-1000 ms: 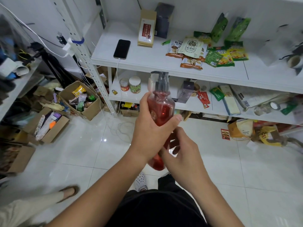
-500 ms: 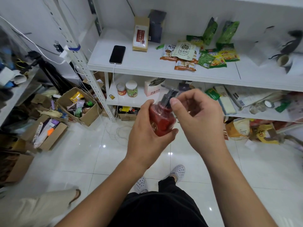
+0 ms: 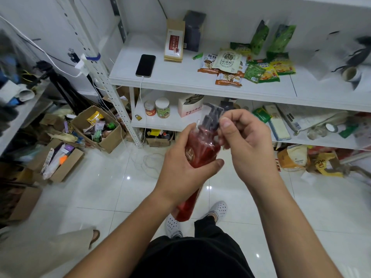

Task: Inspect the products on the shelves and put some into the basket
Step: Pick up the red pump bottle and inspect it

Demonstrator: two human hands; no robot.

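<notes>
Gripping a red bottle (image 3: 200, 151) round its middle, the left hand (image 3: 180, 171) holds it tilted at frame centre, above the glossy white floor tiles (image 3: 100, 189). The bottle is long, translucent plastic, shiny, with a dark pump (image 3: 212, 117) on top. The right hand (image 3: 247, 145) has its fingers curled at the pump, thumb and forefinger close at its head; whether they actually pinch it is hard to tell. Behind stand white shelves (image 3: 180, 81), smooth and flat. On the upper one lie a black phone (image 3: 146, 65) on a white cable, a tall brown paper pack (image 3: 174, 43), a dark box (image 3: 193, 31) and a heap of crinkly foil snack packets (image 3: 239, 67), green, yellow and orange. On the lower one, centre frame, sit two round jars (image 3: 157, 107), one red-labelled, one green, plus a pink carton (image 3: 188, 107) and a small brass padlock (image 3: 138, 117). At left of the frame two open cardboard boxes (image 3: 96, 127) of mixed goods sit on the floor. The basket does not show.
</notes>
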